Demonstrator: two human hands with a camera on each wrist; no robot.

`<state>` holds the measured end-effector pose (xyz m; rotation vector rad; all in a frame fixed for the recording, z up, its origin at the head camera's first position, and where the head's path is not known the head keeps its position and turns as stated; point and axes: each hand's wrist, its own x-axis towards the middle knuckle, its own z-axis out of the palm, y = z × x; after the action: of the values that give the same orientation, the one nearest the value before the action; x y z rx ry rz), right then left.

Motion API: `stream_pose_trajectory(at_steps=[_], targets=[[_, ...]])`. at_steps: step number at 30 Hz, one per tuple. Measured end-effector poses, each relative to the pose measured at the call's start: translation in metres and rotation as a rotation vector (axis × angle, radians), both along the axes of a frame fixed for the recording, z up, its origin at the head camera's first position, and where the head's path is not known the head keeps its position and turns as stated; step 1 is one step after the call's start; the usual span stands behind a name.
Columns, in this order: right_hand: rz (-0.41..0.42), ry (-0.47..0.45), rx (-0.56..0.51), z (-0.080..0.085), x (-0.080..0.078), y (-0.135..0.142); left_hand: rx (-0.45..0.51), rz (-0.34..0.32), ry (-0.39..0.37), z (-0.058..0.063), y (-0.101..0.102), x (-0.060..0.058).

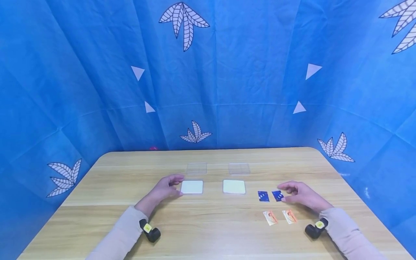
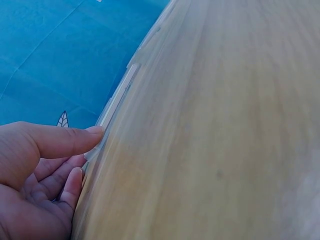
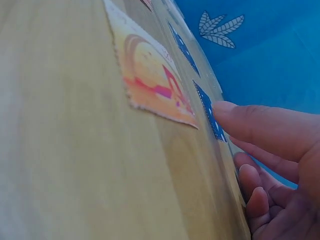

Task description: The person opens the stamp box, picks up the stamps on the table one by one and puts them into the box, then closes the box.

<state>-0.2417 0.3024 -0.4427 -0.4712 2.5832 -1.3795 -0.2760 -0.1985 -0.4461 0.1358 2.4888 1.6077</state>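
On the left of the table, my left hand (image 1: 167, 188) spreads thumb and fingers at the left edge of a flat clear case with a white sheet in it (image 1: 192, 187). The thumb tip is right at the case's edge in the left wrist view. My right hand (image 1: 300, 195) has its thumb at a blue stamp (image 1: 277, 195), its index finger near the stamp's far corner. That stamp (image 3: 210, 112) lies flat in the right wrist view. Another blue stamp (image 1: 263, 196) lies to its left. Nearer are two orange-and-white stamps, one left (image 1: 270, 217) and one right (image 1: 289, 216).
A second case with a pale yellowish sheet (image 1: 234, 187) lies right of the first. Two clear plastic lids, left (image 1: 196, 168) and right (image 1: 239, 168), lie behind the cases. A blue patterned curtain (image 1: 247, 79) encloses the wooden table (image 1: 208, 234) at back and sides.
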Motion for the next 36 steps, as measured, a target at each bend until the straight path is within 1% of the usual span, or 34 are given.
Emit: stream_pose_trajectory(at_steps=[3,10,19,29,36], targets=[[-0.010,-0.008,-0.001,-0.0008,-0.0008,0.0002,0.003,0.002,-0.001,-0.0005,-0.0002,-0.0002],[-0.039,-0.001,0.036,-0.0022,-0.0025,-0.0001,0.010,0.000,-0.003,-0.0024,-0.0010,-0.0007],[-0.075,0.028,0.078,-0.0019,-0.0024,-0.0027,0.013,-0.005,0.001,-0.0030,-0.0014,-0.0009],[-0.080,0.042,0.074,-0.0021,-0.0023,-0.0046,-0.008,0.002,0.008,-0.0042,-0.0010,-0.0017],[-0.078,0.019,0.060,-0.0025,-0.0027,-0.0066,-0.015,0.000,0.006,-0.0035,-0.0017,-0.0004]])
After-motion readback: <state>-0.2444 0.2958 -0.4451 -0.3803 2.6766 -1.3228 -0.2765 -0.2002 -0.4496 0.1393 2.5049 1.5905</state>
